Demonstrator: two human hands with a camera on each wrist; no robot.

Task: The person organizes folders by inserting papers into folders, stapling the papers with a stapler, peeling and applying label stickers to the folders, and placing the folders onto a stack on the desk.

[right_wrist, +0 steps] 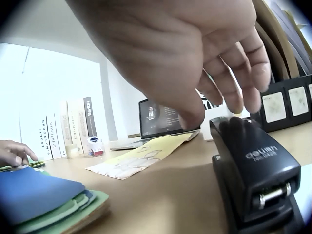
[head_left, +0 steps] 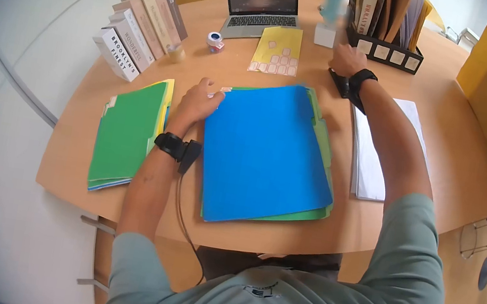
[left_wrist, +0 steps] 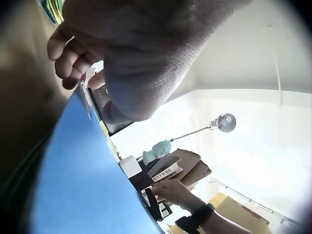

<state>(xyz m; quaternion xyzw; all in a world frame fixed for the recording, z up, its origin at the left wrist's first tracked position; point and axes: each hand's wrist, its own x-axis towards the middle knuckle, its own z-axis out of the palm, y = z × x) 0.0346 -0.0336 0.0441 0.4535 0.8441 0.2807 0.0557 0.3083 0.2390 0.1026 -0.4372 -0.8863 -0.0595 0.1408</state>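
Observation:
At the upper left corner of a blue folder (head_left: 268,156), the left hand (head_left: 200,105) pinches a small red-edged label (left_wrist: 86,100) between thumb and fingers. Green folders (head_left: 325,146) lie beneath the blue one. The right hand (head_left: 349,61) is over the far end of a black stapler (right_wrist: 256,158), its fingers spread and slightly bent; whether they touch it cannot be told. Beyond the blue folder lies a yellow sheet (head_left: 277,45) with rows of red-edged labels.
Green folders (head_left: 124,132) lie at the left, with upright books (head_left: 148,26) and a tape roll (head_left: 215,41) behind. A laptop (head_left: 262,4), a teal bust on a white base (head_left: 325,35) and a black file organizer (head_left: 389,53) stand at the back. White papers (head_left: 370,167) lie right.

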